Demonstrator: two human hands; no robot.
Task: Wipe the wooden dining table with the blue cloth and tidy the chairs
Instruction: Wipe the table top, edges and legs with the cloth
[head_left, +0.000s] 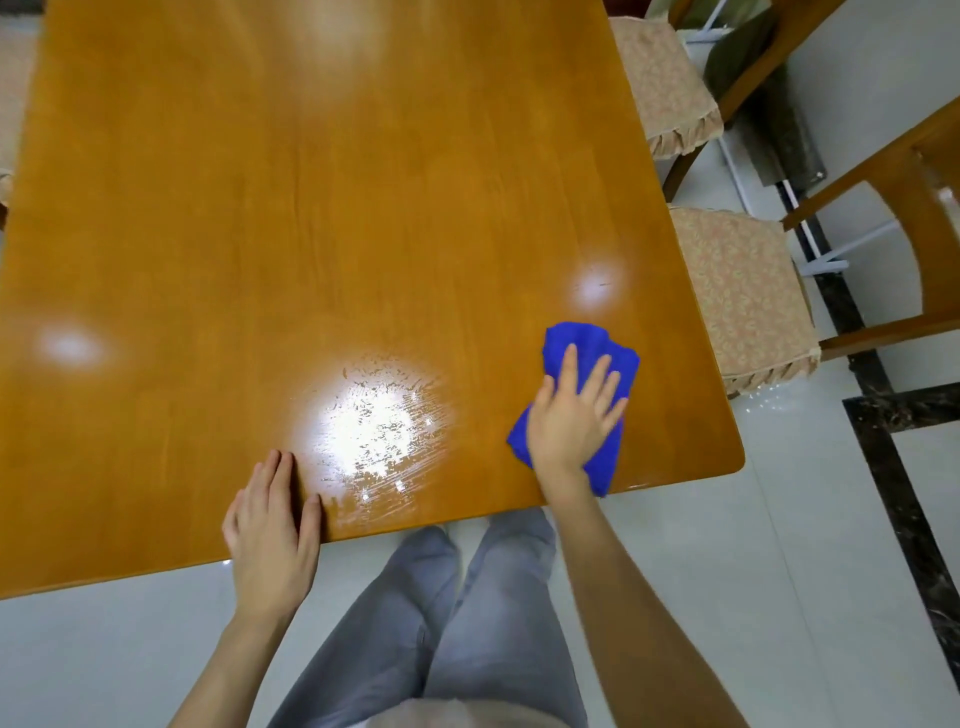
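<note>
The wooden dining table (322, 208) fills most of the view, glossy, with wet streaks near its front edge. A folded blue cloth (574, 340) lies near the table's front right corner. My right hand (571, 410) presses flat on the cloth with straight, spread fingers. My left hand (272, 525) rests flat on the front edge of the table, fingers straight and together. Two wooden chairs stand along the right side: a near chair (743, 291) and a far chair (660, 83), both with beige patterned cushions, both pulled slightly out from the table.
A pale tiled floor (810, 545) with dark marble bands lies to the right and in front. My grey-trousered legs (457, 613) stand at the table's front edge. Another cushioned seat (13, 93) shows at the left edge.
</note>
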